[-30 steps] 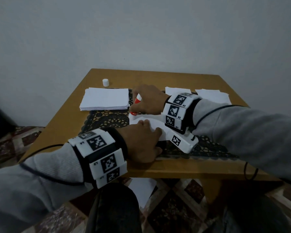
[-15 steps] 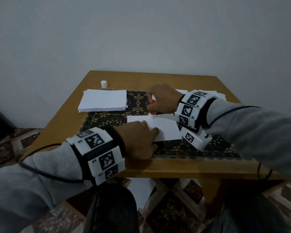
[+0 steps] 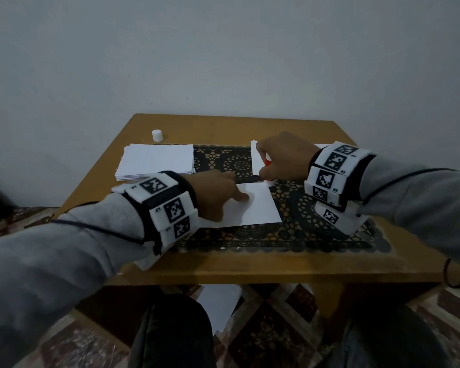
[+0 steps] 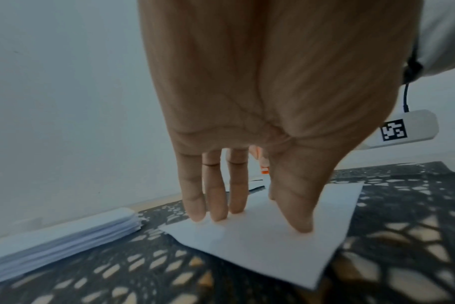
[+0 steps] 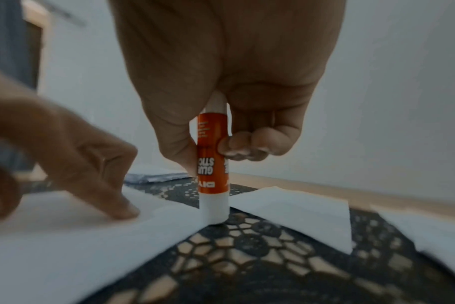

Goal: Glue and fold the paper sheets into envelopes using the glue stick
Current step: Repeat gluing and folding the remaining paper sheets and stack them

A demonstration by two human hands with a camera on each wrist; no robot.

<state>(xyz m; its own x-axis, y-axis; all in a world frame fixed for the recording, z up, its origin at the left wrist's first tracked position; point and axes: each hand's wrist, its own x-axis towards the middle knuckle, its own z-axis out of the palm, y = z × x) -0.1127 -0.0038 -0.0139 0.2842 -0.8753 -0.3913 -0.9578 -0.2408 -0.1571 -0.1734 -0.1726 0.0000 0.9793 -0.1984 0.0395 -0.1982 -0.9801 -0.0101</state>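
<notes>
One glue stick, one cap, perhaps three loose sheets.

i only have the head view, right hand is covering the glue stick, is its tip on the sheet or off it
Observer: The glue stick stands upright, its white end at the far right corner of the paper sheet, at the edge of the lace mat.
Operator: how is it gripped
Observer: The right hand pinches it between thumb and curled fingers.
Operator: left hand flat on the sheet?
Observer: Only fingertips: the left hand presses down with straight fingers and thumb, palm raised.
</notes>
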